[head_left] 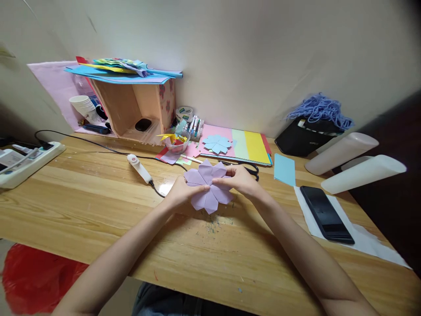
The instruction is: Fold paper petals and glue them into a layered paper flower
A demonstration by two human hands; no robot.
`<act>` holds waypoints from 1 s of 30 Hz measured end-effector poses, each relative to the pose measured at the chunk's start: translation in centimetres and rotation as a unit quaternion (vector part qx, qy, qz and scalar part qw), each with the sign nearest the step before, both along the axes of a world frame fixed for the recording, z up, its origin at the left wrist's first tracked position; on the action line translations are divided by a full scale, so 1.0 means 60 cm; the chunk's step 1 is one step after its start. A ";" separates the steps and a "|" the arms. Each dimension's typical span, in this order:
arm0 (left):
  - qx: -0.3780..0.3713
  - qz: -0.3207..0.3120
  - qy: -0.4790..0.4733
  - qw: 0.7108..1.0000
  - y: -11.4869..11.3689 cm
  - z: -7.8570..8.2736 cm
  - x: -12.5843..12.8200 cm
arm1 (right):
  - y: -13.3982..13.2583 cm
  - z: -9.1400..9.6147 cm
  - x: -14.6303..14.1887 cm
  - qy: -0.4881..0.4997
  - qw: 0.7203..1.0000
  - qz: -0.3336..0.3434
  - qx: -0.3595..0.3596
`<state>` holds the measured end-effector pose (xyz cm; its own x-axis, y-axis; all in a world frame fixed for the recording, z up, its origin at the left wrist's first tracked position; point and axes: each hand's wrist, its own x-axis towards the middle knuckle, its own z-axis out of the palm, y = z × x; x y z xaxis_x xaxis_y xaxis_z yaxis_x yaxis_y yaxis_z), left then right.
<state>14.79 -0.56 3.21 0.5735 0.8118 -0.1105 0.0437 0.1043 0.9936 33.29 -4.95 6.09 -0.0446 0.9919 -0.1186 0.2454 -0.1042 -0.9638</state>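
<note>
A many-petalled light-purple folded-paper flower [209, 198] is spread face up over the brown wood-grain desk [250, 263], directly in front of the person; whether it touches the desktop cannot be told. Taking that flower as the clock's centre, with 12 pointing away from the person, the left hand [182, 191] grips it from 9 o'clock, thumb laid across the petals close to the middle. The right hand [241, 179] grasps it from between 2 and 3 o'clock, its thumb also near the middle.

Beyond the right hand at 2 o'clock are scissors with black handles [253, 168], partly hidden. A light-blue paper flower [217, 144] lies at 12 o'clock on a stack of pink, pale-green and yellow paper sheets [257, 149]. At 11 o'clock stands a clear round bowl [177, 148] containing yellow and red paper pieces. A white handheld device with a black cord [138, 169] lies between 9 and 10 o'clock. Tiny greenish scraps [213, 227] dot the desk at 6 o'clock.
</note>
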 end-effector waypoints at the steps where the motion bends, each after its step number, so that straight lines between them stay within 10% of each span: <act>1: 0.004 0.001 0.007 1.000 -0.002 0.004 -0.001 | -0.001 0.001 -0.002 0.003 1.000 0.010 -0.003; 8: 0.112 0.148 0.086 0.979 -0.041 0.054 -0.112 | -0.011 0.016 -0.022 0.025 0.995 0.095 0.003; 12: 0.358 0.278 0.216 0.865 -0.061 0.055 -0.266 | -0.015 0.022 -0.033 -0.020 0.993 0.118 0.016; 19: 0.480 0.116 0.491 0.717 -0.037 -0.010 -0.397 | 0.023 -0.015 -0.133 -0.082 0.986 0.136 0.049; 26: 0.430 0.067 0.524 0.733 -0.042 -0.030 -0.362 | 0.121 -0.088 -0.277 -0.180 0.968 0.085 0.155; 30: 0.379 0.040 0.469 0.797 -0.063 -0.003 -0.375 | 0.163 -0.100 -0.321 -0.187 0.961 0.104 0.178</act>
